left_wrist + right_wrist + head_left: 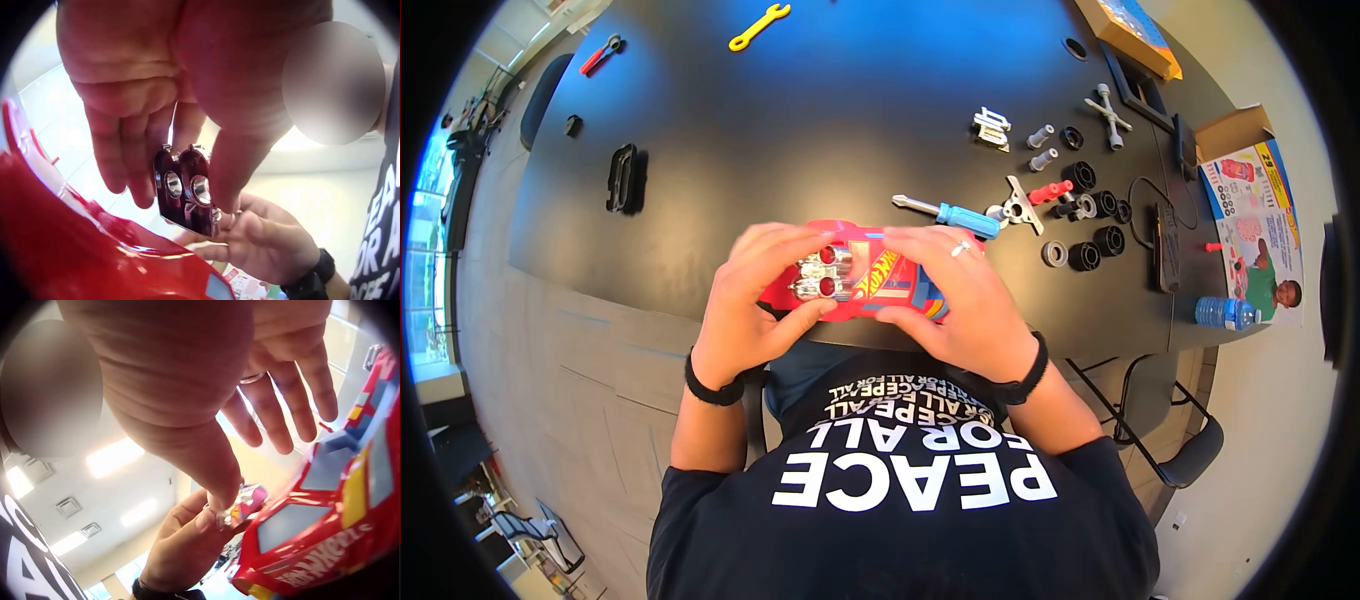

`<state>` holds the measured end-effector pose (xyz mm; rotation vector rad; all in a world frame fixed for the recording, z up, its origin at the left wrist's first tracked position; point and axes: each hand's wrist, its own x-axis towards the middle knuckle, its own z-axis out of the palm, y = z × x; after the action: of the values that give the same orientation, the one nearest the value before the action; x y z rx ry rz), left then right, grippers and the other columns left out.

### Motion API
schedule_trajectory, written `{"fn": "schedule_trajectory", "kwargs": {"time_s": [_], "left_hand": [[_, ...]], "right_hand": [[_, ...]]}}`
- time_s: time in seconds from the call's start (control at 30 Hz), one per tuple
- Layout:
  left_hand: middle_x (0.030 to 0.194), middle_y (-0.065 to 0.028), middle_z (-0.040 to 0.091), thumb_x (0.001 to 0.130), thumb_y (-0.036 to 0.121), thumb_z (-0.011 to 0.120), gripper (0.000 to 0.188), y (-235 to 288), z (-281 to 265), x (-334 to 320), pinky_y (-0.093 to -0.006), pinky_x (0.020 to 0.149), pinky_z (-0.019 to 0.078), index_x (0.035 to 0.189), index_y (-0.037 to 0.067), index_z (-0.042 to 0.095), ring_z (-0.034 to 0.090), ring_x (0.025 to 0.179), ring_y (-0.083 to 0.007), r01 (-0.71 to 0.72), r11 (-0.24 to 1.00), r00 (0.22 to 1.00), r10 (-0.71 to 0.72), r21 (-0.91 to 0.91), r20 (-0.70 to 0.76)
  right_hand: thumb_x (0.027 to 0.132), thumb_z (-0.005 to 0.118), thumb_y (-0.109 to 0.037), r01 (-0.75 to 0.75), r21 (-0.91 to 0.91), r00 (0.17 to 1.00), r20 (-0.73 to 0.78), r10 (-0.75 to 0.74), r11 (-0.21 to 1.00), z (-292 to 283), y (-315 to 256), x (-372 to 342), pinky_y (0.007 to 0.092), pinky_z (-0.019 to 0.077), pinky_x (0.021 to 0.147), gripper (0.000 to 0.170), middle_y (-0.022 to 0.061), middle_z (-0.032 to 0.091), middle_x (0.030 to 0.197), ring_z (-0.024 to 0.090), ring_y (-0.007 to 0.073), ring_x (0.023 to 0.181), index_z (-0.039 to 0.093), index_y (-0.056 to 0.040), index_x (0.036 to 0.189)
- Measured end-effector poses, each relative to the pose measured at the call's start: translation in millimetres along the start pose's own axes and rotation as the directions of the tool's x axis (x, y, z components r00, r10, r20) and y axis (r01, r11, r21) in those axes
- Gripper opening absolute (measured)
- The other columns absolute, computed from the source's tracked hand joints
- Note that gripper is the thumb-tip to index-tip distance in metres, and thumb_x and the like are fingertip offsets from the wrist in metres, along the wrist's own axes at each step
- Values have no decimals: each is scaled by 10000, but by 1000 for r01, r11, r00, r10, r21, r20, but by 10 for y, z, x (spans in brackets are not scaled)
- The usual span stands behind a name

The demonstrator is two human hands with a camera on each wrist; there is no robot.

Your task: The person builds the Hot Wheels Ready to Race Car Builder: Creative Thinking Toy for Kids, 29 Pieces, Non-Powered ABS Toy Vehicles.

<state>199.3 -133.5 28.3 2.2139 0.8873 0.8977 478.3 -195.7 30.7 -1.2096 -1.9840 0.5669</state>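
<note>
A red toy car point(905, 283) with a Hot Wheels decal lies crosswise at the table's near edge, under both hands. My left hand point(745, 300) pinches a chrome toy engine point(187, 190) between thumb and fingers over the car's left part. Two red rounds show on its top in the head view, two holes in the left wrist view. My right hand point(970, 300) arches over the car's right part, thumb near side, fingers far side. Its fingers point(269, 403) extend straight and spread in the right wrist view, and its thumb tip overlaps the chrome engine.
A blue screwdriver point(960, 217) lies just beyond the right hand. Several black wheels point(1080, 177) and a grey cross wrench point(1108, 117) are to the right, with a water bottle point(1226, 313). A yellow wrench point(760, 27) and a black tray point(622, 178) lie left.
</note>
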Motion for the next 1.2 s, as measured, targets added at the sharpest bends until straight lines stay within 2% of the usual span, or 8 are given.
{"fn": "schedule_trajectory", "kwargs": {"time_s": [0.1,0.3,0.37,0.57,0.73,0.8,0.93,1.2], "left_hand": [[1318,-147,785,777,104,918,596,-163,-6,-103,-464,1125,511,1351,27,776,662,1287,-342,62,997,998,-60,49,-33],[1474,-116,764,785,108,931,618,-275,179,-156,-483,1233,453,1379,42,773,583,1458,-344,146,987,989,-146,-63,10],[1491,-54,762,774,198,975,649,-293,228,-158,-511,1239,403,1379,98,764,592,1440,-361,159,980,987,-157,-118,21],[1567,-76,709,674,434,1034,895,-219,371,-175,-534,1261,382,1440,90,725,565,1471,-406,56,998,997,-54,-41,55],[1588,-67,693,680,432,1033,900,-171,495,-158,-517,1236,388,1457,106,715,556,1470,-396,42,996,996,-35,-82,86],[1574,-97,699,676,444,1039,929,-154,520,-115,-511,1236,409,1471,90,712,557,1472,-392,31,997,996,-25,-64,89],[1565,-121,704,667,436,1046,956,-117,549,-64,-502,1241,420,1484,72,708,556,1472,-391,21,999,994,-17,-32,104],[1607,-58,677,697,411,1029,907,-97,551,-105,-523,1237,381,1485,104,699,549,1476,-397,12,999,996,-10,-31,89]], "right_hand": [[816,969,-144,4,-33,1000,18,-4,999,7,101,-113,502,515,1164,640,162,730,1441,670,398,1344,695,-39,1385],[797,959,-87,2,-34,999,-38,-3,999,78,158,-224,511,512,1170,568,142,724,1442,665,394,1341,715,-42,1307],[796,957,-82,-18,-49,998,-56,16,999,66,160,-265,511,511,1170,554,139,721,1445,665,393,1339,720,-46,1295],[848,923,-92,-19,-12,998,-68,19,1000,-89,190,-429,494,535,1150,423,126,722,1406,651,390,1357,745,-44,1228],[865,897,-61,-149,-90,931,-350,109,985,-464,406,-468,462,562,1036,304,114,770,1247,706,343,1168,773,-59,1143],[852,889,-43,-128,-275,945,-324,33,953,-573,505,-375,440,564,980,312,103,774,1202,691,323,1116,776,-62,1142],[826,898,-54,-42,-400,979,-197,-41,916,-631,599,-164,427,560,955,324,78,780,1129,671,310,1071,775,-69,1125],[766,919,-106,-60,-573,977,134,166,817,-523,715,276,449,542,943,352,56,788,1037,661,305,1061,761,-79,1078]]}}
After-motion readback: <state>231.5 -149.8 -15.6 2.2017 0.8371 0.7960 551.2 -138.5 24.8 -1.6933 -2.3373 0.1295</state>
